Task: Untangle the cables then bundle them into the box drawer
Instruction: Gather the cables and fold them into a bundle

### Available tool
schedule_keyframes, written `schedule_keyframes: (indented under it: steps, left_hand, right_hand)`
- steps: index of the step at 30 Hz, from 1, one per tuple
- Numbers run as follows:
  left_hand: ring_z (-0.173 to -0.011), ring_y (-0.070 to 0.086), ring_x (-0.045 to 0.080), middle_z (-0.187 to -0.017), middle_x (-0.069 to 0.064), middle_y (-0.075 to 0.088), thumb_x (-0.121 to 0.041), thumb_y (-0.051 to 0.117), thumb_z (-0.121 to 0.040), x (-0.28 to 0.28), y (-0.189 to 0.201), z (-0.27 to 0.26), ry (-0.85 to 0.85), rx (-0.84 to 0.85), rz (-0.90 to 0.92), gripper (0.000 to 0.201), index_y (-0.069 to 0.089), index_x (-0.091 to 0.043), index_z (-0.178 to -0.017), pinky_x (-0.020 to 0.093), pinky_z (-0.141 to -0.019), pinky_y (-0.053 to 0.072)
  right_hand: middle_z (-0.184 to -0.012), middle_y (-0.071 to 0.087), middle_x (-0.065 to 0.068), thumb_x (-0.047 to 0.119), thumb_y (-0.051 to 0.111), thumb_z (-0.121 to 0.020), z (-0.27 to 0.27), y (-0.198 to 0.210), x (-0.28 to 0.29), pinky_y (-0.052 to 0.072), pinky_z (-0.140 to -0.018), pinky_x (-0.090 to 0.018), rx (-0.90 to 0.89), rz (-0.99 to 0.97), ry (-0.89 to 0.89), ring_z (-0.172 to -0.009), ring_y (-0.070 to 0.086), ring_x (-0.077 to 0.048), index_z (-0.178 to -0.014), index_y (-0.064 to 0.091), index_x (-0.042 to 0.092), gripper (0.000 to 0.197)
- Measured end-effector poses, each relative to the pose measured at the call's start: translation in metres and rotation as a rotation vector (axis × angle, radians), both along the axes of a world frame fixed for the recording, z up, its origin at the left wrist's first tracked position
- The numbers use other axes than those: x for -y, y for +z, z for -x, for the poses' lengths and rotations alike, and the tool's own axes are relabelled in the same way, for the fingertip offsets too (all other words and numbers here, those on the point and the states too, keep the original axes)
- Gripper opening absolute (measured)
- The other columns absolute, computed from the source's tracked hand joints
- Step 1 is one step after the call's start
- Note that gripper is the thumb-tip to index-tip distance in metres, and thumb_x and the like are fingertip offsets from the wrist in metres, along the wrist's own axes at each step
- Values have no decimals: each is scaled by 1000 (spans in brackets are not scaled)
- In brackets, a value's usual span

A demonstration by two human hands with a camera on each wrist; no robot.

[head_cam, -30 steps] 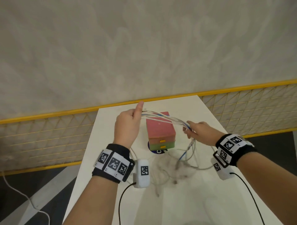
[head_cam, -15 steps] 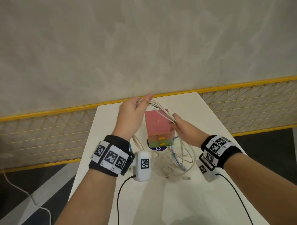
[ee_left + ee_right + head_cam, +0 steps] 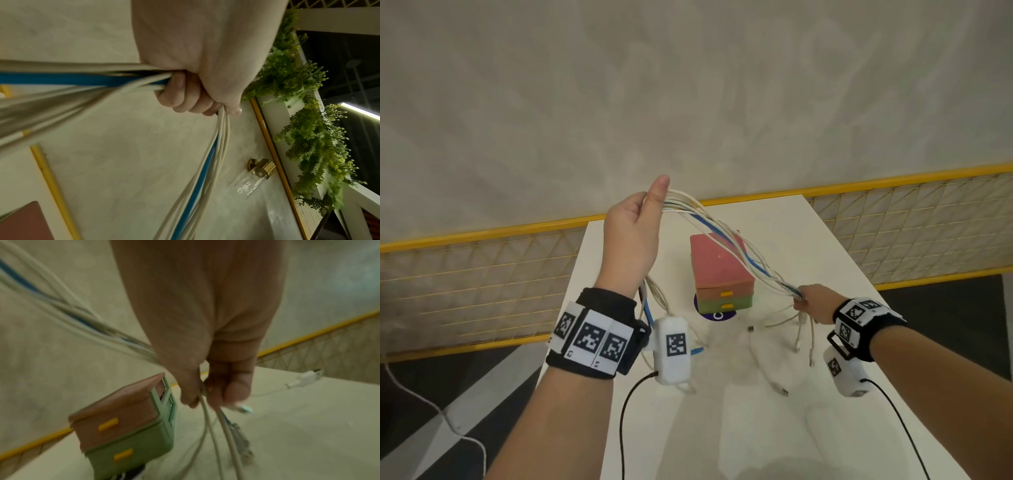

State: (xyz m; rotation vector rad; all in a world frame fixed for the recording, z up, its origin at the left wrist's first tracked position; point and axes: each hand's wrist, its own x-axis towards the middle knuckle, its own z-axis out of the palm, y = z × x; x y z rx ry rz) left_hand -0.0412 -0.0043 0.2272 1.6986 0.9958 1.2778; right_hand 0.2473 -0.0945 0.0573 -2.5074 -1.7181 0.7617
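A bundle of white cables with one blue cable (image 3: pixel 726 240) stretches in an arc above the table between both hands. My left hand (image 3: pixel 635 226) is raised at the upper left and grips one end, fingers curled round the strands (image 3: pixel 144 81). My right hand (image 3: pixel 812 303) is lower, right of the box, and grips the other end (image 3: pixel 205 391); loose plug ends (image 3: pixel 804 342) hang below it. The drawer box (image 3: pixel 719 270), with a pink top and a green bottom drawer, each with a yellow handle, stands mid-table with both drawers closed.
The white table (image 3: pixel 774 428) is narrow, with its edges close on both sides. A yellow-framed mesh fence (image 3: pixel 911 226) runs behind it under a plaster wall. A small dark plug (image 3: pixel 751 329) lies on the table near the box. Thin black leads trail from my wrist cameras.
My hands have drawn apart: the left went up, the right went down and to the right. The cable bundle is now pulled out long over the box.
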Motion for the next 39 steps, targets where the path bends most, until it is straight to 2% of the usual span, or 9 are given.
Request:
schedule_keyframes:
  steps: [3,6,10,16,20,25,31,36,39]
  left_hand:
    - [-48,21,13,-51,-8,23,-68,51,-82,-4,-6,-2,-20,20,31,57,30,-28,-49,30,-48,20]
    - [-47,21,13,-49,-9,23,-70,51,-81,-9,-11,-1,-29,67,66,54,31,-27,-54,30,-48,19]
    - [-50,23,15,-54,1,24,-69,50,-83,-10,-19,-5,-59,-4,37,56,32,-22,-58,32,-51,21]
    - [-57,49,3,-57,-14,52,-57,32,-96,7,-33,-26,-189,-296,-34,46,60,-20,-92,30,-66,43]
    - [-47,56,-2,-55,-18,56,-70,17,-82,21,-33,-39,-356,-504,-5,81,1,-31,-152,20,-53,40]
    - [-66,71,29,-84,10,72,-84,16,-76,28,-41,-47,-466,-553,-5,81,-35,-57,-133,48,-63,58]
    - [-125,56,16,-147,-1,47,-73,57,-77,22,-72,-46,-634,-274,212,93,-9,-62,-142,39,-102,48]
    - [-77,61,6,-74,-13,58,-37,56,-97,23,-108,-22,-477,-437,191,24,57,-25,-118,13,-66,45]
    - [-84,65,6,-88,-2,68,-28,47,-102,19,-117,-18,-393,-558,130,28,58,-15,-124,21,-71,50]
  right_hand:
    - [-58,65,-2,11,56,-89,-1,7,-3,44,-52,-20,-104,-101,-159,-51,62,-12,-70,58,11,19]
    - [-104,57,-23,-3,56,-84,-6,5,-7,46,-80,-32,-28,-431,-267,-91,58,-35,-114,60,1,31]
    - [-134,39,-17,-11,46,-81,2,18,-4,47,-93,-40,-115,-348,-174,-108,56,-36,-150,15,17,80]
    - [-135,50,-1,22,49,-95,51,96,-7,39,-105,-27,-432,-879,38,-121,50,-10,-139,43,21,44]
    - [-119,53,4,25,63,-78,90,126,-16,44,-90,-22,-179,-734,400,-106,53,-8,-126,52,20,49]
    - [-90,55,-1,23,55,-82,115,124,-28,45,-76,-33,401,-683,396,-78,57,-20,-102,53,14,22]
    - [-67,54,3,17,51,-86,112,132,-22,37,-60,-30,231,-428,389,-66,55,-24,-79,55,11,10]
    - [-71,62,-15,-5,50,-70,60,138,-15,43,-60,-38,26,-769,-28,-69,55,-35,-74,52,8,14]
    - [-64,54,-9,-1,52,-77,41,126,-7,36,-52,-33,81,-681,-80,-68,53,-34,-67,43,14,20]
